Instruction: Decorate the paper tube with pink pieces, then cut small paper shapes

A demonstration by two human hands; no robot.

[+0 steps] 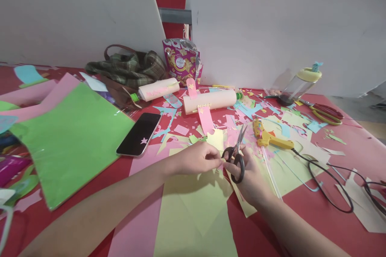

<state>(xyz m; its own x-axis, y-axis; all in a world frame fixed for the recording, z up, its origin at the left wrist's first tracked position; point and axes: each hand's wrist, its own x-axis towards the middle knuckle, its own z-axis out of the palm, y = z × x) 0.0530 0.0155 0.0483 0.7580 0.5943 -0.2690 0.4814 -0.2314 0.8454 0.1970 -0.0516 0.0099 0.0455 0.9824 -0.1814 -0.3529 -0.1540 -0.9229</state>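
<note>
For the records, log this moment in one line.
right hand: black-handled metal scissors; left hand: pinching, contents unclear; nearby: yellow plastic glue gun

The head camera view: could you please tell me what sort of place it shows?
Most likely a handicraft workspace: it has a yellow hot glue gun, black-handled scissors in the right hand, and cut paper scraps scattered over the red tabletop.

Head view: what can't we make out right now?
All in the head view:
- Left hand: whatever its fingertips pinch is too small and mostly covered by them.
- Right hand: some fingers are hidden behind its own palm and the scissors.
- Snack bag: fine print too small to read.
- Plaid bag: contents hidden by its cloth.
- Black cord: far end cut off by the right edge.
</note>
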